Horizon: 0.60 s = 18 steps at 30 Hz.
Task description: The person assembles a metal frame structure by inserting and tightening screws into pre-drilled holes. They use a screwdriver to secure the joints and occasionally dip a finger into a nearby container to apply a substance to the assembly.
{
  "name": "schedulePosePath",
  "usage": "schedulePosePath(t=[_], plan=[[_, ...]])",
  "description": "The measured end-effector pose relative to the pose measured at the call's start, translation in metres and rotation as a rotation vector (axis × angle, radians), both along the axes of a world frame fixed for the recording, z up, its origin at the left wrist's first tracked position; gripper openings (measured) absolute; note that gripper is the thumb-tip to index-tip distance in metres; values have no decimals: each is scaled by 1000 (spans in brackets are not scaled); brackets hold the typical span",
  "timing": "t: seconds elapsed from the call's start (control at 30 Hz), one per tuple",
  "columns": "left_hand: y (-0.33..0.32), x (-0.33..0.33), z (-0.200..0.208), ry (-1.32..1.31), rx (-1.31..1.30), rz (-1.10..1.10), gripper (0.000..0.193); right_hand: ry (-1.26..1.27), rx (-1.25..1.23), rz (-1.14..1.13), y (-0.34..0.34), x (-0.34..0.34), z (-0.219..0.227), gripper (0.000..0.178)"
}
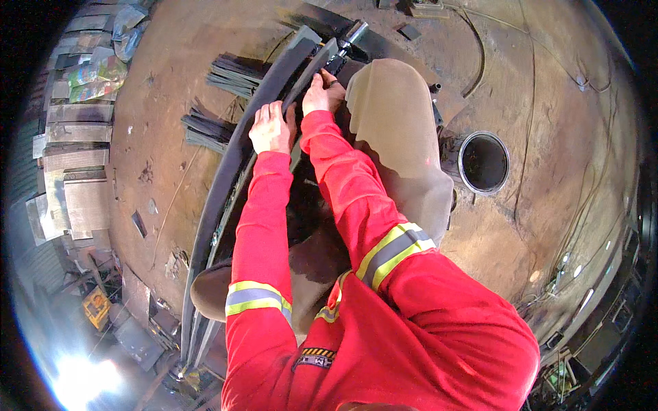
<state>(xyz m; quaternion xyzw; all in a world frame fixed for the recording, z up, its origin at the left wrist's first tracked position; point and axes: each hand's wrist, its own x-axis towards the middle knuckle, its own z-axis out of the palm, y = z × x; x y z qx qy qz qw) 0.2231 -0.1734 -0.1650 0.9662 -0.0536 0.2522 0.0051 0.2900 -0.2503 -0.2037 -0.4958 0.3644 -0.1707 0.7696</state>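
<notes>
A long dark metal beam [236, 156] runs from the upper middle down to the lower left. A narrower flat metal bar [306, 77] lies along its right side at the upper end. My left hand [273, 129] is closed over the edge of these pieces, its fingers bent and the thumb toward the bar. Higher up and to the right, my right hand [323, 92] is closed at the bar's side with curled fingers; its fingertips are partly hidden. Just beyond it lies a tool with a shiny metal cylinder [356, 32]; its kind I cannot make out.
Two bundles of dark metal strips [234, 75] lie left of the beam. A round open metal container [484, 163] stands right of my knee. Cables [531, 130] cross the brown floor. Stacked sheets [79, 151] line the left side. A bright light [86, 380] glares at lower left.
</notes>
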Motion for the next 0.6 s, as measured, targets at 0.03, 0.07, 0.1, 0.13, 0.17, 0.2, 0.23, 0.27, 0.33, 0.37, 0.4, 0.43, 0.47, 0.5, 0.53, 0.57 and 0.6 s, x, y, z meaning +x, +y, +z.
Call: schedulePosePath(t=[0.03, 0.07, 0.1, 0.13, 0.17, 0.2, 0.23, 0.27, 0.33, 0.37, 0.4, 0.43, 0.47, 0.5, 0.53, 0.57, 0.6], plan=[[1, 1, 2, 33, -31, -27, 25, -18, 20, -1, 0, -1, 4, 19], [3, 4, 4, 66, -62, -55, 24, -35, 39, -2, 0, -2, 8, 19], [-2, 8, 9, 99, -100, -89, 24, -52, 51, -9, -3, -2, 10, 19], [-9, 13, 16, 144, -161, -118, 23, -73, 114, -37, -4, 2, 7, 19], [-16, 17, 23, 298, -231, -69, 28, -43, 70, -24, -6, 3, 4, 19], [-14, 22, 28, 362, -294, -87, 32, -14, 35, -2, -6, 1, 7, 19], [-13, 29, 31, 425, -359, -107, 36, 16, -1, 18, -6, -1, 9, 19], [-14, 38, 34, 524, -387, -90, 41, 37, 16, 36, -5, -2, 12, 19], [-15, 52, 32, 523, -361, -131, 45, 9, 10, 31, -2, -6, 13, 19], [-13, 58, 31, 510, -348, -159, 46, -5, 8, 29, -1, -5, 13, 19], [-11, 66, 27, 526, -397, -196, 46, -38, 43, 38, -3, -3, 7, 19], [-4, 73, 22, 544, -439, -231, 47, -47, 41, 38, -2, -1, 3, 19], [1, 78, 16, 562, -481, -265, 47, -57, 40, 37, 0, 2, 0, 19], [-2, 80, 21, 623, -452, -237, 47, -58, 40, 34, 1, 1, -5, 19], [-7, 81, 33, 684, -427, -208, 47, -20, 95, 135, -5, -2, -2, 22], [-12, 82, 38, 746, -399, -180, 47, -16, 100, 114, -7, -3, -3, 21], [-2, 88, 30, 746, -453, -201, 47, -28, 113, 100, -3, -2, 4, 20]])
